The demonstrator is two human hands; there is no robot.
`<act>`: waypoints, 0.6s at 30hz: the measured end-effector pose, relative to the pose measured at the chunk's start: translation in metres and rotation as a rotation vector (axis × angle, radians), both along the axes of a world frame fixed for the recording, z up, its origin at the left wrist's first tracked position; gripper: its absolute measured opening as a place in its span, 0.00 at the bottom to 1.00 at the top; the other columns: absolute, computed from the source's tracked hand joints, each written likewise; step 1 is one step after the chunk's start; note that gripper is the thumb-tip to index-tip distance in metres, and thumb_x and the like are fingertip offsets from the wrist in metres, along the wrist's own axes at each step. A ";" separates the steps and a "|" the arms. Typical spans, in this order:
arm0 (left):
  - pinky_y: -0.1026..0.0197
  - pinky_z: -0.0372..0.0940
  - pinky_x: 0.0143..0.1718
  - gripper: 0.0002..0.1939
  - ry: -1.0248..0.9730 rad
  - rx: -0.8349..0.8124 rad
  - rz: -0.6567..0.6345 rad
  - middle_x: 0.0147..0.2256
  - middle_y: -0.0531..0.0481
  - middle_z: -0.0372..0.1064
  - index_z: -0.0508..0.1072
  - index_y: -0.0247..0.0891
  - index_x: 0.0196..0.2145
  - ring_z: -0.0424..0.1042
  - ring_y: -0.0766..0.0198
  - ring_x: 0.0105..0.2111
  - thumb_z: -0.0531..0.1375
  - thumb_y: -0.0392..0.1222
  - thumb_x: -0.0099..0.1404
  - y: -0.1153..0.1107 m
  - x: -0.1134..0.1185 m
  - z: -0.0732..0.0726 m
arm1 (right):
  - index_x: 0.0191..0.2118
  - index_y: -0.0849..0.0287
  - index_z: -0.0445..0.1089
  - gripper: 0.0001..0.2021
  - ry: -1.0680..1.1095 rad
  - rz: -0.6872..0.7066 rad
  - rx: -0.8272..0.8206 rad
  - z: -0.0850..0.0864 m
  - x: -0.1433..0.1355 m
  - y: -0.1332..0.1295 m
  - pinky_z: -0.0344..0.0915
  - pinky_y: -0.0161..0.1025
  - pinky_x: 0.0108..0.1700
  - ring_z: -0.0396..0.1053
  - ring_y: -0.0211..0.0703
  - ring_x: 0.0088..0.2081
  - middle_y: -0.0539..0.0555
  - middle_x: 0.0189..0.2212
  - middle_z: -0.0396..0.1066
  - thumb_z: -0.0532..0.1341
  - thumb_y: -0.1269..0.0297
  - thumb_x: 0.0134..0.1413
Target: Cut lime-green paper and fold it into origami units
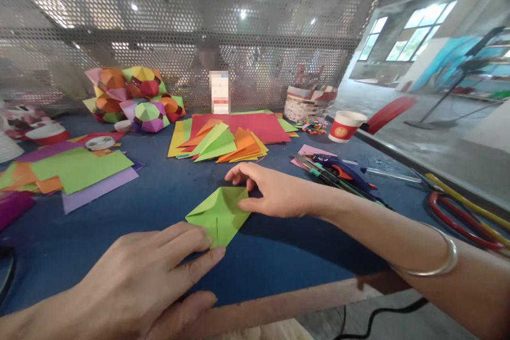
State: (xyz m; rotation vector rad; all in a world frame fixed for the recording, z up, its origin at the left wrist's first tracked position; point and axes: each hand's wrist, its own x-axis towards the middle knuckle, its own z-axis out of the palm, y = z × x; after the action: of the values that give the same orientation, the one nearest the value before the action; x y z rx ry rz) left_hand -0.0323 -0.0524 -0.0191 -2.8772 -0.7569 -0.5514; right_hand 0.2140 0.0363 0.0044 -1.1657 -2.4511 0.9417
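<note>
A bright green piece of folded paper (229, 214) lies on the dark blue tabletop (303, 257), in the middle of the near side. The left hand (147, 260) presses its near corner with fingertips close together and thumb apart, likely so it won't slide. The right hand (274, 188) bends over the right edge, thumb touching the paper, with a wide gap between thumb and fingers. Beyond them, folded green and orange papers (217, 143) are fanned out, maybe so they are easy to grab. At the far right, a red and white paper cup (341, 133) stands upright; I can't see inside. To its left is a round red and white basket (300, 105); what it holds is unclear. Many-coloured paper balls (150, 117) sit far left.
</note>
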 end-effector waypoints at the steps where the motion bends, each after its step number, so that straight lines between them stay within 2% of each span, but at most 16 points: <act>1: 0.63 0.72 0.37 0.15 -0.004 0.004 0.000 0.46 0.49 0.76 0.73 0.44 0.54 0.77 0.61 0.42 0.52 0.43 0.75 0.000 0.000 0.000 | 0.55 0.63 0.64 0.22 0.052 -0.015 0.023 -0.003 -0.001 0.001 0.65 0.39 0.44 0.68 0.41 0.44 0.61 0.53 0.69 0.65 0.68 0.56; 4: 0.63 0.72 0.38 0.14 -0.018 0.002 -0.006 0.46 0.49 0.76 0.73 0.44 0.53 0.77 0.61 0.42 0.53 0.42 0.74 0.001 0.001 0.000 | 0.55 0.63 0.65 0.21 0.121 -0.057 0.070 -0.010 -0.004 0.002 0.64 0.38 0.40 0.69 0.40 0.40 0.58 0.47 0.73 0.64 0.62 0.59; 6: 0.64 0.72 0.37 0.14 -0.046 -0.006 -0.007 0.46 0.49 0.76 0.74 0.44 0.52 0.77 0.61 0.42 0.53 0.41 0.74 0.001 0.001 0.000 | 0.54 0.63 0.66 0.18 0.111 -0.082 0.095 -0.011 -0.005 0.001 0.61 0.38 0.38 0.69 0.39 0.36 0.53 0.38 0.74 0.64 0.64 0.59; 10: 0.65 0.71 0.35 0.13 -0.106 0.037 0.045 0.45 0.50 0.77 0.76 0.45 0.48 0.76 0.62 0.44 0.53 0.41 0.74 0.001 0.000 -0.002 | 0.52 0.63 0.66 0.18 0.083 -0.057 0.082 -0.003 -0.003 0.000 0.58 0.37 0.35 0.65 0.37 0.30 0.45 0.26 0.69 0.61 0.72 0.55; 14: 0.66 0.70 0.36 0.12 -0.116 0.121 0.065 0.43 0.51 0.78 0.78 0.43 0.44 0.76 0.61 0.46 0.54 0.41 0.74 0.004 -0.002 -0.001 | 0.54 0.61 0.63 0.21 0.096 -0.013 -0.012 0.004 -0.001 -0.003 0.55 0.35 0.31 0.59 0.34 0.24 0.41 0.20 0.63 0.58 0.73 0.53; 18: 0.65 0.71 0.36 0.10 -0.105 0.218 0.075 0.40 0.51 0.79 0.78 0.40 0.40 0.76 0.60 0.45 0.56 0.40 0.73 0.010 -0.003 0.005 | 0.55 0.58 0.60 0.21 0.158 -0.038 -0.096 0.003 -0.002 -0.006 0.51 0.34 0.27 0.53 0.33 0.21 0.39 0.19 0.59 0.57 0.72 0.54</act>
State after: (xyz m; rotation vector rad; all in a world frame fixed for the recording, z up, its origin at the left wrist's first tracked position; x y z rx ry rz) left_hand -0.0353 -0.0429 -0.0142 -2.6269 -0.7634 -0.7317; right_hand 0.2119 0.0305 0.0077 -1.1179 -2.2747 1.1063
